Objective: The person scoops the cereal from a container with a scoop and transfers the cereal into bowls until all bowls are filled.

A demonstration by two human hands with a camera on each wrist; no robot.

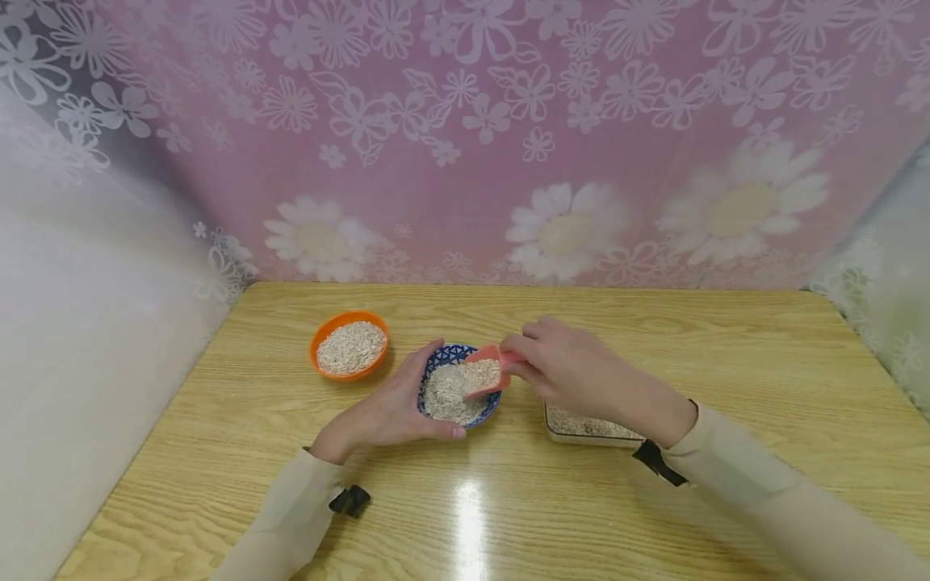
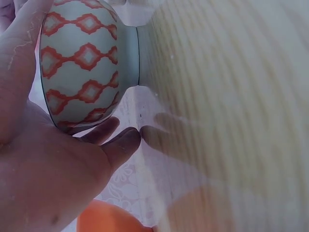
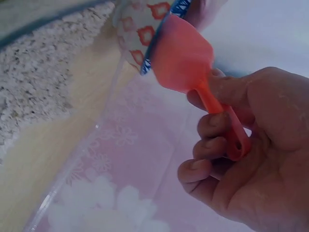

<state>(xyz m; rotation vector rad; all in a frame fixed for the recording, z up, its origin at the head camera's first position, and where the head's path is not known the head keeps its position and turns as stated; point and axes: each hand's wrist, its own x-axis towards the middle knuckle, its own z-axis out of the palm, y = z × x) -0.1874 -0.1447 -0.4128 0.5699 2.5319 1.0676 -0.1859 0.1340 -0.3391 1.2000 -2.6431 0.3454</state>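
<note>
A blue-patterned bowl point(image 1: 459, 393) of oat flakes stands mid-table; its outside point(image 2: 82, 63) is pale with red diamonds. My left hand point(image 1: 408, 402) cups the bowl's left side, thumb at the far rim and fingers point(image 2: 120, 142) curled under the near side. My right hand point(image 1: 525, 365) grips the handle of a pink scoop point(image 1: 485, 367), which is tilted over the bowl's rim with flakes in it. In the right wrist view the scoop point(image 3: 186, 58) shows from below, against the bowl's edge point(image 3: 145, 34).
An orange bowl point(image 1: 349, 347) full of flakes sits to the left on the wooden table point(image 1: 726, 363). A shallow clear tray point(image 1: 587, 428) of flakes lies under my right wrist. Flowered curtains close off the back and both sides.
</note>
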